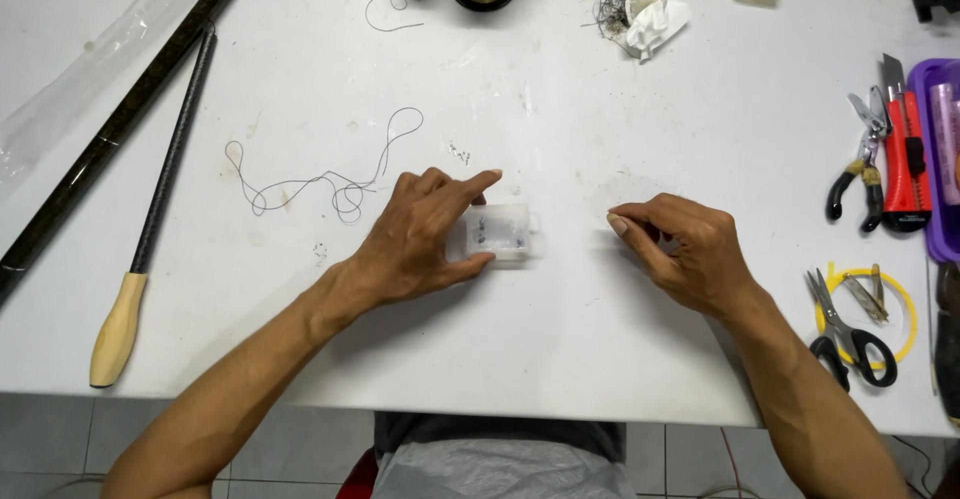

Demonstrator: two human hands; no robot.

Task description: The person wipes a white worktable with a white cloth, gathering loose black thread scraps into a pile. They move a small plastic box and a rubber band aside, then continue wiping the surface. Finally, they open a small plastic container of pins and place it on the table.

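Observation:
My left hand point(425, 234) rests on a small clear plastic box point(503, 234) with tiny dark parts inside, thumb along its near side, index finger stretched over its top. My right hand point(682, 249) lies on the white table point(560, 329) to the right of the box, apart from it. Its thumb and index finger are pinched together; whatever sits between them is too small to make out. A loose curl of thin dark thread point(330, 174) lies left of my left hand.
Two dark rods lie at the left, one point(150, 209) with a pale wooden handle. At the right are pliers point(862, 169), a red utility knife point(905, 154), a purple tray point(940, 159), black scissors point(850, 334) and a yellow ring point(868, 304). A crumpled tissue point(655, 9) and spools stand at the back.

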